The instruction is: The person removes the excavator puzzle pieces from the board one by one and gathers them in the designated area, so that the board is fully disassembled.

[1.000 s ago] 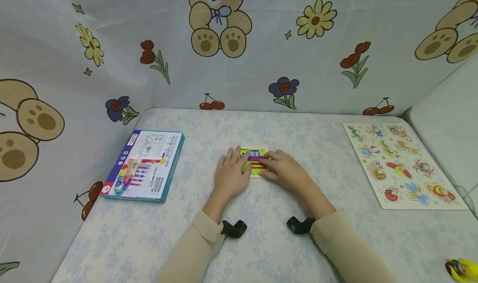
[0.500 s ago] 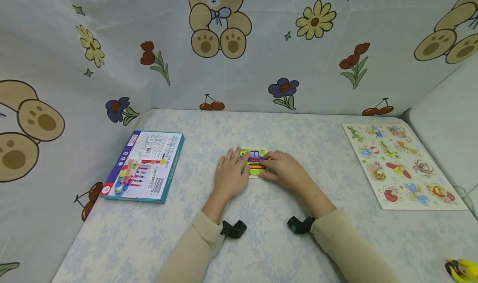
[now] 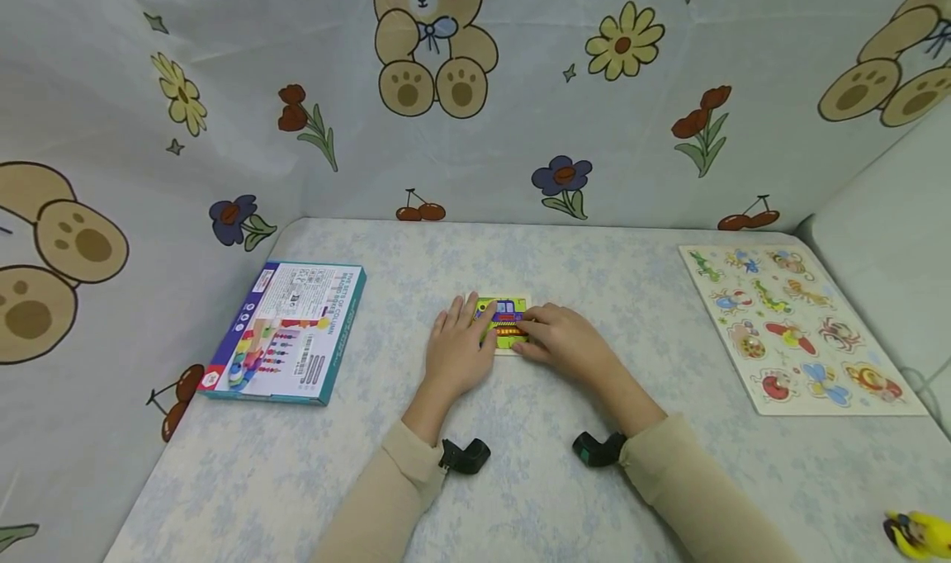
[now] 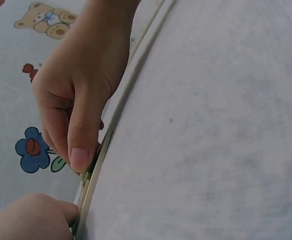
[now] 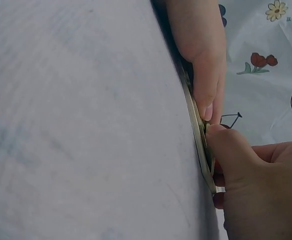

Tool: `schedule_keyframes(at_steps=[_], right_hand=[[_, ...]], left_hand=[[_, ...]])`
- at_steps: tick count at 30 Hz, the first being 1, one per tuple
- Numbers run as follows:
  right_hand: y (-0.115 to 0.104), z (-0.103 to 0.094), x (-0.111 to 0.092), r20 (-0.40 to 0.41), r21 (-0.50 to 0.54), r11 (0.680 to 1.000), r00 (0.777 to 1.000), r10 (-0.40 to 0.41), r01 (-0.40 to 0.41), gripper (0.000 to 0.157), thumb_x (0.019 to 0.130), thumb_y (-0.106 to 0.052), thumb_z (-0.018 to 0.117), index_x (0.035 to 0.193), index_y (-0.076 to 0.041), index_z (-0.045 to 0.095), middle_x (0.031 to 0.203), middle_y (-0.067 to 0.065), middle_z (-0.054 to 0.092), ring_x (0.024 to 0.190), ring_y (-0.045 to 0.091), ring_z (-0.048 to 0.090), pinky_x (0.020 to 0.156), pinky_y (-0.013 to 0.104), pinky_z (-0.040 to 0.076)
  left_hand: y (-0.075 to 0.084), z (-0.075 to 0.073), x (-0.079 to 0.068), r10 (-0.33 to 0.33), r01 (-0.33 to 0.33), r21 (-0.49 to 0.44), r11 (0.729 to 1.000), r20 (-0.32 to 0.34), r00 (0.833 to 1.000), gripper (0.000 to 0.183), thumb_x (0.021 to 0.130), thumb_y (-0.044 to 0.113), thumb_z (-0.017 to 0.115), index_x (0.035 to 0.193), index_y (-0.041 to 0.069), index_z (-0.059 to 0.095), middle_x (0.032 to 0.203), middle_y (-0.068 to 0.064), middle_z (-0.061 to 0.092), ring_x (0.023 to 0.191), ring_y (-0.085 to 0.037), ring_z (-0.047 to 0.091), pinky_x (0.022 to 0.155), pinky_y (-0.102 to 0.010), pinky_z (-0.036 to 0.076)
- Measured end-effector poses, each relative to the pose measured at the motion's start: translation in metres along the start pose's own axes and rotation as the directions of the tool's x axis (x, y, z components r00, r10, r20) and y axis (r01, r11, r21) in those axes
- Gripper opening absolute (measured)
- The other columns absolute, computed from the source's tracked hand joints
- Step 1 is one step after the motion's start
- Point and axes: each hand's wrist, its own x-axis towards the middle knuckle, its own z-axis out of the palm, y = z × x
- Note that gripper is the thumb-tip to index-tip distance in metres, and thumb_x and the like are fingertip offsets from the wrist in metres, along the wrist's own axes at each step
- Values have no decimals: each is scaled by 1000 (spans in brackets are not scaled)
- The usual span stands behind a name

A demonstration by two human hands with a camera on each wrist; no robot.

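Note:
In the head view a small picture puzzle in a pale tray lies at the middle of the table. It shows a purple and red vehicle on yellow-green. My left hand rests on its left side, fingers spread and mostly straight, thumb at the picture. At the right side, my right hand has curled fingers and pinches a thin puzzle piece, which stands slightly tilted above the tray in the right wrist view. The right thumb and index finger meet at the tray's edge in the left wrist view. Both hands cover parts of the picture.
A boxed toy set lies at the left of the table. On the right is a flat board with insect pictures. A yellow toy sits at the lower right corner. A bear-and-flower cloth hangs behind.
Both hands stay at the puzzle with almost no movement. The head view has shifted very slightly.

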Motion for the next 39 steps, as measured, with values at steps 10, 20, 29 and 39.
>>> schedule_keyframes(at_steps=[10,20,29,39], right_hand=[[0,1,-3,53,34,997,996,70,-72,40,93,-37,69,118,-6,73,115,7,68,103,24,66,94,43,55],[-5,-4,0,133,123,974,976,174,-191,43,92,-37,70,125,-9,70,120,5,64,102,20,58,89,39,52],[-4,-3,4,182,235,929,952,245,-284,40,89,-37,75,119,-12,70,120,2,64,104,20,55,95,43,48],[-1,-6,12,242,223,927,938,247,-302,42,85,-42,77,113,-12,69,117,1,63,108,20,57,98,42,49]], left_hand=[[-1,2,0,4,-4,8,1000,-13,1000,52,106,43,32,157,33,29,168,0,16,156,-25,9,127,-48,6],[-2,4,0,4,-4,24,1000,-14,1000,52,106,41,30,157,34,27,168,1,15,156,-24,9,127,-47,6],[-2,4,0,4,-4,25,1000,-14,1000,52,106,41,32,157,34,28,168,1,15,156,-24,9,127,-48,7],[-2,4,-1,4,-4,-3,1000,-29,1000,52,106,40,32,157,33,29,168,1,17,156,-24,10,127,-48,8]])
